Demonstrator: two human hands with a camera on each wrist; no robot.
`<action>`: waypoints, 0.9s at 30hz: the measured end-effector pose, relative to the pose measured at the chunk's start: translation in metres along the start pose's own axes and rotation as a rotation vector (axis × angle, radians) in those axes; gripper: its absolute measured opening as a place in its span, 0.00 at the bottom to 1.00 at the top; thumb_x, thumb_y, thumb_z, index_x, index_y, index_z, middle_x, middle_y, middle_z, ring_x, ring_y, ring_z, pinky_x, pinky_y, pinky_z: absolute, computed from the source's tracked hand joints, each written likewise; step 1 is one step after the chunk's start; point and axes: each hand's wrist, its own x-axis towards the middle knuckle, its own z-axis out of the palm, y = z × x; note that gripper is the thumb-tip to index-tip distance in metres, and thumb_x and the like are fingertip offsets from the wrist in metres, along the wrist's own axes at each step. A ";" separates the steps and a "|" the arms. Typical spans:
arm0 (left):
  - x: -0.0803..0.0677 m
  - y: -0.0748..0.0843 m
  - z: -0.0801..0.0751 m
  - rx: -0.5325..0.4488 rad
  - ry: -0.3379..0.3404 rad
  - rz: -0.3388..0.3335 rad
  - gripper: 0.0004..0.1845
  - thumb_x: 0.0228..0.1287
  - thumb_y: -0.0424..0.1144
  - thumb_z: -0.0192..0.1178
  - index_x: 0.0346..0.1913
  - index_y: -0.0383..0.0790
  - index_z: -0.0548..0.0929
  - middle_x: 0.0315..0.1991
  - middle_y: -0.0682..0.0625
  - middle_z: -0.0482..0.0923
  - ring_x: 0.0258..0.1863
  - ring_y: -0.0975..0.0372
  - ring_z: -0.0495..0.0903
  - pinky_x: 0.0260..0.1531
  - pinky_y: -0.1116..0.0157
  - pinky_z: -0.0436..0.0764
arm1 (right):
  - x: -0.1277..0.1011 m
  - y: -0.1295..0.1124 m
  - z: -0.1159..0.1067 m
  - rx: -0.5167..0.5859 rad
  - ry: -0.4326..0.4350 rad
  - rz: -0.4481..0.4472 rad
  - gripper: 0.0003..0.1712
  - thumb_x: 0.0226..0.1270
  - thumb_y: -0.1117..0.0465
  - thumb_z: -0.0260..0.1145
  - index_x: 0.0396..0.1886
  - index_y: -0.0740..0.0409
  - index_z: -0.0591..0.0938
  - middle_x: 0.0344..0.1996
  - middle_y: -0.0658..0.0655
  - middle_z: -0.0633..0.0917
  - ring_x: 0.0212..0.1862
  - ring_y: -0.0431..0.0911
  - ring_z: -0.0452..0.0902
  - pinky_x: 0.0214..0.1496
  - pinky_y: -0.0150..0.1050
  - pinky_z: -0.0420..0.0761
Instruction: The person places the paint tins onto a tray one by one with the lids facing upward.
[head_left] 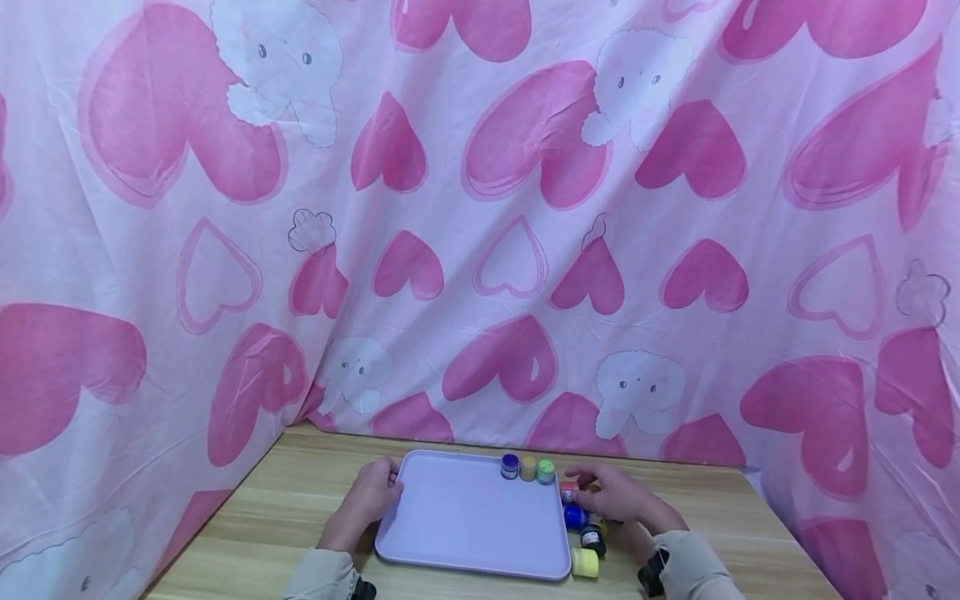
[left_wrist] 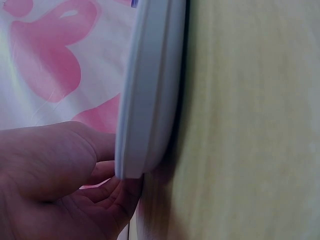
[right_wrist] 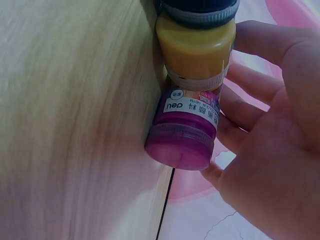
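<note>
Your left hand (head_left: 372,493) gripped the tray's (head_left: 465,521) left rim, steadying it on the worktop (head_left: 285,508). Your right hand (head_left: 615,493) curled loosely around a magenta paint jar (right_wrist: 182,135) just right of the tray, among other jars (head_left: 587,542).

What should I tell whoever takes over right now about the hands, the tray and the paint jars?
Left hand grips the lavender tray's left edge, fingers under the rim.
Right hand holds a magenta-capped jar just right of the tray; a yellow-orange jar sits against it.
Done: three jars (dark blue, yellow, green caps) stand in the tray's far right corner.
Left: several jars lie on the wooden table beside the tray's right edge, not yet in it.
</note>
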 end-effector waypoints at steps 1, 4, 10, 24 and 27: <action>0.000 0.000 0.000 0.002 0.002 0.002 0.09 0.70 0.26 0.66 0.50 0.25 0.85 0.37 0.45 0.81 0.37 0.58 0.80 0.39 0.59 0.87 | 0.000 0.000 0.000 0.014 0.016 0.007 0.25 0.77 0.54 0.71 0.69 0.54 0.83 0.53 0.55 0.87 0.53 0.50 0.82 0.54 0.53 0.89; 0.002 -0.002 0.000 0.001 0.004 0.001 0.10 0.70 0.26 0.66 0.51 0.25 0.85 0.37 0.45 0.82 0.37 0.58 0.80 0.39 0.59 0.87 | 0.003 -0.001 0.002 0.043 0.063 0.018 0.22 0.76 0.52 0.73 0.65 0.51 0.84 0.52 0.54 0.88 0.53 0.50 0.83 0.54 0.52 0.90; 0.003 -0.003 0.001 -0.006 0.000 -0.017 0.11 0.70 0.26 0.65 0.52 0.25 0.85 0.37 0.46 0.82 0.37 0.58 0.80 0.39 0.60 0.87 | 0.004 -0.008 0.004 0.046 0.111 0.002 0.16 0.75 0.49 0.74 0.58 0.46 0.87 0.47 0.51 0.89 0.51 0.48 0.84 0.54 0.49 0.90; 0.000 -0.001 0.001 0.000 0.005 0.006 0.09 0.69 0.25 0.66 0.49 0.25 0.85 0.37 0.45 0.82 0.37 0.58 0.80 0.39 0.59 0.87 | 0.008 -0.023 0.003 -0.027 0.120 -0.073 0.15 0.76 0.49 0.73 0.56 0.48 0.89 0.45 0.46 0.90 0.47 0.44 0.84 0.50 0.40 0.88; 0.000 0.000 0.000 0.006 0.006 0.007 0.08 0.69 0.25 0.66 0.49 0.26 0.85 0.36 0.45 0.81 0.37 0.58 0.80 0.39 0.59 0.87 | 0.009 -0.028 0.003 -0.014 0.115 -0.092 0.16 0.76 0.48 0.73 0.56 0.50 0.89 0.45 0.47 0.90 0.47 0.44 0.84 0.49 0.41 0.89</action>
